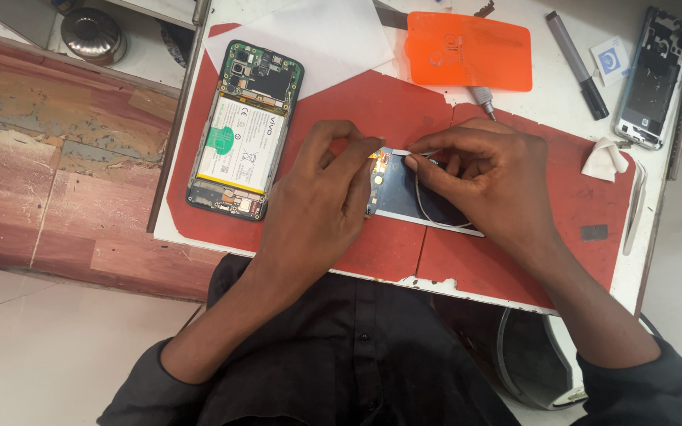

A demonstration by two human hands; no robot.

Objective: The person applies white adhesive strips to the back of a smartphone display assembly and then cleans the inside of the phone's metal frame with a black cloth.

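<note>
- Left hand [317, 197]: fingers curled, index and thumb tips pinched narrow on the upper left corner of a phone back panel [395, 193], touching it beside a small lit orange spot.
- Right hand [487, 177]: fingers bent close together, thumb and index tips gripping the top edge of the same panel; the palm covers its right half.
- Phone back panel: grey-blue, lying flat near the middle of the red mat [404, 110], slightly nearer the mat's front edge, between the two hands. A thin pale strip runs along its lower edge and curves up beneath the right hand; whether it is a cable or a trim I cannot tell.
- Opened phone [246, 130]: back removed, white battery and circuit board exposed, lying at the left edge of the mat, well apart from the hands.
- Orange plastic card [467, 51]: at the rear edge of the tabletop [562, 102], behind the hands.
- Screwdriver tip [481, 101]: just behind the right hand.
- Dark marker pen [578, 67]: right of the orange card.
- Phone frame [657, 79]: at the rear right corner of the tabletop.
- White crumpled wipe [605, 158]: on the right edge of the mat.
- Tweezers [635, 209]: along the right edge of the tabletop.
</note>
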